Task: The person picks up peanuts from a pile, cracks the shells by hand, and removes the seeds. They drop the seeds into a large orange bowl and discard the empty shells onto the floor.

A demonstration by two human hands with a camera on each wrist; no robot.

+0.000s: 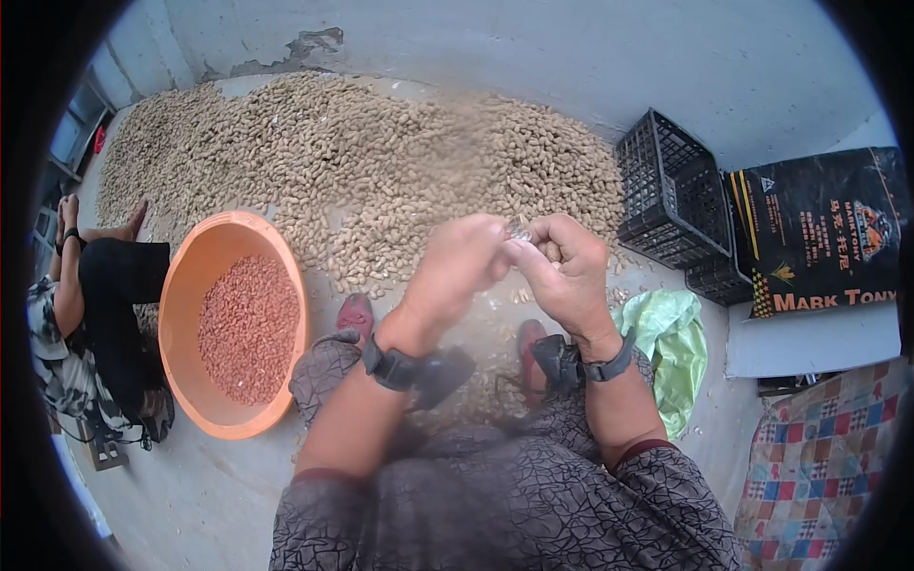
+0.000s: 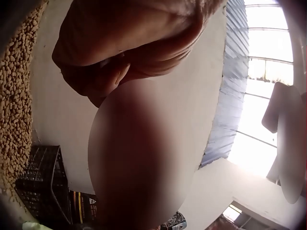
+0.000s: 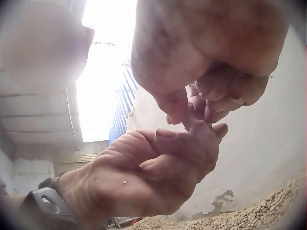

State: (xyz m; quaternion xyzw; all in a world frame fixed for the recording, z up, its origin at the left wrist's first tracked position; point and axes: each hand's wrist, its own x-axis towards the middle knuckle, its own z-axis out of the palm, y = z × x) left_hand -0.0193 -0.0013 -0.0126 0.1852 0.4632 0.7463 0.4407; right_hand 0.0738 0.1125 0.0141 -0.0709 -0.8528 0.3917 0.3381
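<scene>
Peanut [image 1: 551, 252] sits in my curled right hand [image 1: 573, 274] before the heap [image 1: 362, 162]; whether my left hand [image 1: 454, 262] grips, I can't tell. Best squeeze gently.

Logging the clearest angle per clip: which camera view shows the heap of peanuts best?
The head view: it shows the heap of peanuts nearly whole, spread along the wall. The left wrist view catches only a strip at its left edge; the right wrist view, only a band at its lower right.
</scene>
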